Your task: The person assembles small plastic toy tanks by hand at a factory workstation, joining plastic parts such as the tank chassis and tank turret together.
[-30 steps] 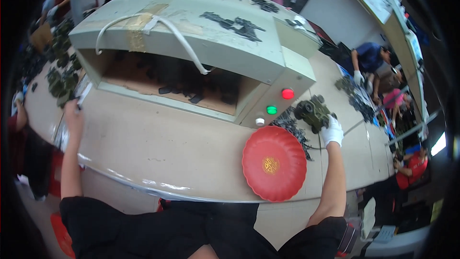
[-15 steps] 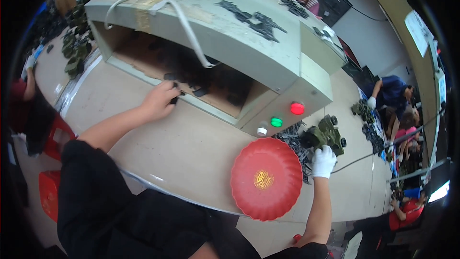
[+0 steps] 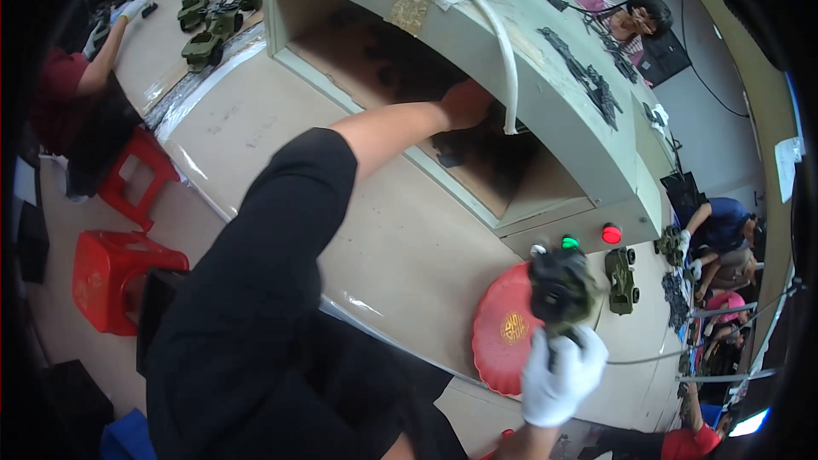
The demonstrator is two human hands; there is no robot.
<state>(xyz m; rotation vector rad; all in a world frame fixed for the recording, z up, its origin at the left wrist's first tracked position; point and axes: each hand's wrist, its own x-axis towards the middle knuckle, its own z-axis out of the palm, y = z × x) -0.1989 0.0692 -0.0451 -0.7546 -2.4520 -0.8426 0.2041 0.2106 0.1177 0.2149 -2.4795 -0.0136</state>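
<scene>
My right hand (image 3: pixel 562 375), in a white glove, is closed around a toy jeep (image 3: pixel 560 285), dark green with black parts and a little blurred. It holds the jeep up over the red scalloped plate (image 3: pixel 500 336), hiding part of the rim. My bare left hand (image 3: pixel 467 105) reaches into the long opening of a pale grey-green cabinet (image 3: pixel 626 196). Shadow blurs its fingers there, so what they touch cannot be made out. Small black parts (image 3: pixel 447 152) lie on the brown floor of the opening.
A second green toy jeep (image 3: pixel 622 281) stands beside the cabinet's red and green lights. A white cable (image 3: pixel 503 25) hangs over the opening. More green jeeps (image 3: pixel 204 47) stand at the far left. Red stools (image 3: pixel 119 277) are on the floor at left. Other people work around.
My left hand has gone from the cabinet's front lip deeper into the opening. My right hand has lifted a jeep off the table toward me, over the plate. The view has shifted.
</scene>
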